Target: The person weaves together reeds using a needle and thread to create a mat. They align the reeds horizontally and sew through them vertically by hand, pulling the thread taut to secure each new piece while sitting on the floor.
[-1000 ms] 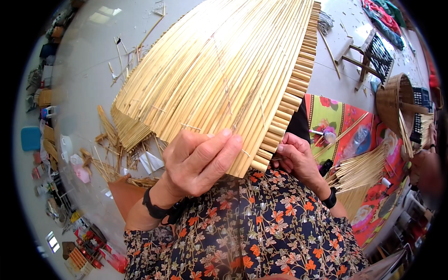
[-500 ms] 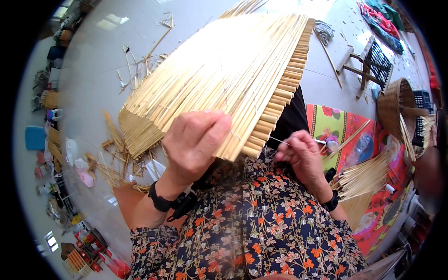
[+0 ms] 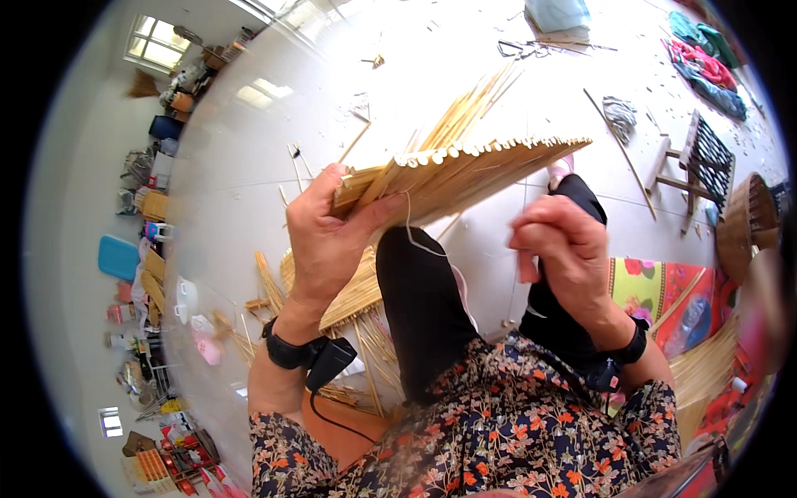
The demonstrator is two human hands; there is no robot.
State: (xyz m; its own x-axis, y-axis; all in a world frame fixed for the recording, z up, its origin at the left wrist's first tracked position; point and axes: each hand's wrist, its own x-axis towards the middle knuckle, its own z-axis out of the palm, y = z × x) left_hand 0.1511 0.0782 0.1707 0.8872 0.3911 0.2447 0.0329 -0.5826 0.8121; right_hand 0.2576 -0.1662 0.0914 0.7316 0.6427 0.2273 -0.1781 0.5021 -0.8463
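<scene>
My left hand [image 3: 328, 236] grips the near left edge of a stiff panel of pale straw-coloured stalks [image 3: 473, 178], sewn side by side. Its thumb lies on the underside, with the fingers around the edge. The panel is tilted up, and a row of cut stalk ends faces upward. From beside my left thumb a thin white thread [image 3: 423, 241] hangs in a slack loop over my dark trouser leg. My right hand [image 3: 569, 249] is raised to the right, apart from the panel, its fingers curled in and slightly blurred. Whatever it holds is hidden.
Below my left forearm lies another stalk piece [image 3: 353, 290], with loose stalks around it. A small chair [image 3: 693, 162] and a wicker basket [image 3: 743, 224] stand at the right, near a flowered mat [image 3: 639, 278]. Household goods line the left wall, including a blue tub [image 3: 119, 256].
The panel has been tipped up, so its underside and cut ends now show. My right hand has moved up and right from beside its near edge. The thread hangs slack.
</scene>
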